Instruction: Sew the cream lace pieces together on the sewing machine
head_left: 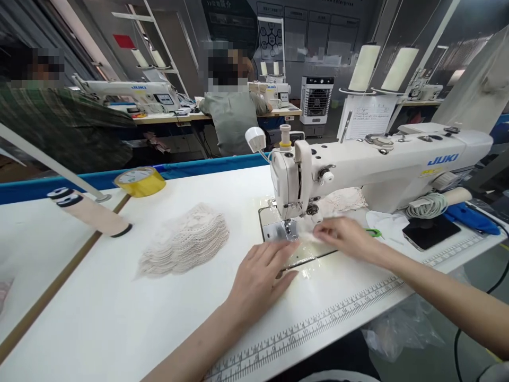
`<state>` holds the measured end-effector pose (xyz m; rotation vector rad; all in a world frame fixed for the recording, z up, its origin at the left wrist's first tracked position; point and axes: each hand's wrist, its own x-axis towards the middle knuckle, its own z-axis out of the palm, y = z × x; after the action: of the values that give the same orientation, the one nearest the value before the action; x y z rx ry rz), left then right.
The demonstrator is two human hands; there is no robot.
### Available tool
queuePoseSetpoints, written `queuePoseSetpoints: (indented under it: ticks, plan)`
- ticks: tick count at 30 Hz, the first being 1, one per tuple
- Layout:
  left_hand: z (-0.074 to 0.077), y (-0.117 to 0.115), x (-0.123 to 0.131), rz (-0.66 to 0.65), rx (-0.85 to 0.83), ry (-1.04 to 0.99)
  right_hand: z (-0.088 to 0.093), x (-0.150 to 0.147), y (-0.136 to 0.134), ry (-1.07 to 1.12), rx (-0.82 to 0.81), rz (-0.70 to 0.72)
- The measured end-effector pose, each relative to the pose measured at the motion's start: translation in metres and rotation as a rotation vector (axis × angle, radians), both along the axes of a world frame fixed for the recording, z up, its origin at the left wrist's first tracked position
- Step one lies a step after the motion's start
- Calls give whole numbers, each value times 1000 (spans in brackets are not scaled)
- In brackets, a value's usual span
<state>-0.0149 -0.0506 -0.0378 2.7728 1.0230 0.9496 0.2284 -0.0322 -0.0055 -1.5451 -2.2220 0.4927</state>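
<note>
A white sewing machine (345, 164) stands on the table, its needle and presser foot over a metal plate (274, 223). My left hand (260, 273) lies flat at the front left of that plate, fingers stretched toward the presser foot. To the right of the needle, my right hand (342, 236) pinches a small piece of pale fabric (308, 237), which is partly hidden by the fingers and slightly blurred. A fanned stack of cream lace pieces (186, 241) rests on the table to the left. More lace fabric (344, 200) lies under the machine's arm.
A yellow tape roll (140, 182) and a beige thread cone (91, 212) are at the left. At the right lie a phone (431, 232), coiled cord (424, 206) and a blue tool (473, 217). A ruler strip (318, 326) runs along the front edge. Two people sit beyond.
</note>
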Motion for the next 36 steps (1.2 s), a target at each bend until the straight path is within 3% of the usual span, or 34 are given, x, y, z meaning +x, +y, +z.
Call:
queuePoseSetpoints:
  ticks: [1, 3, 6, 8, 10, 11, 13, 15, 16, 21, 24, 28, 33, 36]
  plan:
    - [1, 1, 1, -32, -96, -29, -1, -7, -13, 83, -85, 75]
    - [6, 3, -1, -106, -399, -113, -3, -20, -35, 571, -404, 122]
    - [15, 7, -6, -202, -983, -337, -6, -27, -59, 1068, -762, 7]
    - [22, 7, -10, -217, -1232, -475, -5, -24, -69, 1110, -949, -10]
    - [26, 7, -10, -184, -1289, -504, -3, -18, -72, 933, -1041, 73]
    - [26, 6, -9, -152, -1270, -473, -1, -15, -72, 809, -1004, 109]
    - [25, 5, -5, -82, -1185, -379, 3, -12, -66, 620, -753, 88]
    - [23, 5, -2, -47, -1090, -307, 5, -13, -53, 543, -502, 27]
    - [22, 5, -1, -50, -1056, -284, 5, -16, -46, 531, -464, 33]
    - [26, 9, -5, -79, -928, -141, 4, -35, -6, 465, -623, 216]
    - [27, 11, -7, 8, -767, -105, 4, -41, 7, 432, -637, 237]
    - [16, 12, -7, 92, -580, -163, 0, -42, 8, 451, -626, 254]
    - [-1, 10, -9, 49, -115, -84, -21, -39, -3, 401, -204, 276]
    - [-5, 9, -11, 14, 13, -80, -31, -37, -9, 312, 68, 365]
